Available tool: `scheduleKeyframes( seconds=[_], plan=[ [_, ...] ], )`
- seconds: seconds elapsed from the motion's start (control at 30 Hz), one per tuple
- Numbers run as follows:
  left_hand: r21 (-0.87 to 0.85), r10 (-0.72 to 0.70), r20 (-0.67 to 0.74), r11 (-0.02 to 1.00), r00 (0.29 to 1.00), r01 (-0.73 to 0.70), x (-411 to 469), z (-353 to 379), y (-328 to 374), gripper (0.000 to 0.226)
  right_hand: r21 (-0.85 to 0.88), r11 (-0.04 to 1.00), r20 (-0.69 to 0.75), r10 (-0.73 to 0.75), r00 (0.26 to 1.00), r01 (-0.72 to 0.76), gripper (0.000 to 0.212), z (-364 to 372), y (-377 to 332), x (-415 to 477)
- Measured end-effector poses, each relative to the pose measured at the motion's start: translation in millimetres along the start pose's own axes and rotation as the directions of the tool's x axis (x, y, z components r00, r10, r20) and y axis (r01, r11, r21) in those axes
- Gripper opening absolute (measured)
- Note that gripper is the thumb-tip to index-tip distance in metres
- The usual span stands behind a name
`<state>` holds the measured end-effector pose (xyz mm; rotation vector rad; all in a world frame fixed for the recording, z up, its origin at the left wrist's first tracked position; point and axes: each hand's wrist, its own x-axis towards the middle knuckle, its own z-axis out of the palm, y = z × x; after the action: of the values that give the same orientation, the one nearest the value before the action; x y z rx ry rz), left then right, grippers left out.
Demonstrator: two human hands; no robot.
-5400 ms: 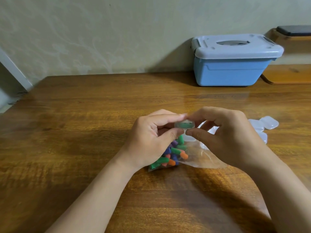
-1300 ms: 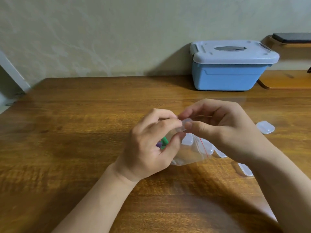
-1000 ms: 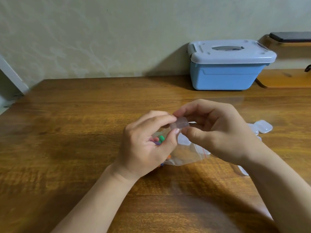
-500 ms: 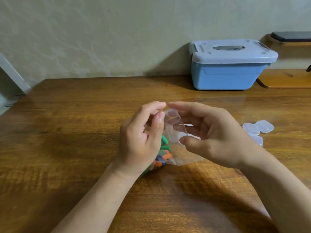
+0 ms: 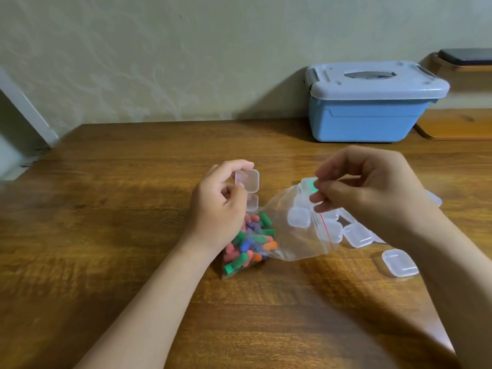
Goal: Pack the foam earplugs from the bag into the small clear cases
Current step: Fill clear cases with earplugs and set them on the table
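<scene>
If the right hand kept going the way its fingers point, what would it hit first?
Probably the small open clear plastic case the left hand holds; the right hand, pinching the clear zip bag, points left toward it. Depth is unclear.

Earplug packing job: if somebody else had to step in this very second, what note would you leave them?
Left hand: holds a small clear hinged case, lid open, apparently empty.
Right hand: pinches the mouth of the clear zip bag, held raised.
Coloured foam earplugs: bunched in the bag's bottom, by the left wrist.
Done: one clear case showing green, by the right fingertips, looks filled.
Left: fill the open case, then the loose clear cases on the wooden table.
</scene>
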<state>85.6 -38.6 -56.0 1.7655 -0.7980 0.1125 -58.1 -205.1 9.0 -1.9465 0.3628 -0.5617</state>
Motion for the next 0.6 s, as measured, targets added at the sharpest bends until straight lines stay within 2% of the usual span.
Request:
scheduleKeyframes(
  seconds=[0.13, 0.27, 0.37, 0.5, 0.6],
  plan=[
    [0.013, -0.068, 0.046, 0.998, 0.997, 0.068, -2.0, 3.9, -2.7, 0.039, -0.161, 0.981, 0.065, 0.121, 0.991, -0.109, 0.014, 7.0, 0.1, -1.3],
    [0.048, -0.061, 0.048, 0.997, 0.997, 0.059, -2.4, 6.3, -7.4, 0.04, -0.254, 0.957, -0.038, 0.135, 0.99, -0.141, 0.015, 7.5, 1.7, -0.8],
    [0.058, -0.027, 0.032, 0.998, 0.999, 0.025, -2.4, 8.0, -10.9, 0.041, -0.227, 0.952, -0.094, 0.189, 0.977, -0.206, 0.015, 1.4, 1.9, 1.5],
    [0.064, -0.003, 0.012, 0.998, 1.0, 0.002, -2.8, 9.9, -13.2, 0.04, -0.093, 0.951, 0.02, 0.297, 0.955, -0.294, 0.014, -0.4, -3.3, -0.7],
    [0.072, 0.009, 0.005, 0.997, 1.0, -0.009, -2.9, 11.2, -15.0, 0.04, -0.03, 0.949, 0.061, 0.315, 0.947, -0.314, 0.02, 5.7, -2.7, -2.6]
  ],
)
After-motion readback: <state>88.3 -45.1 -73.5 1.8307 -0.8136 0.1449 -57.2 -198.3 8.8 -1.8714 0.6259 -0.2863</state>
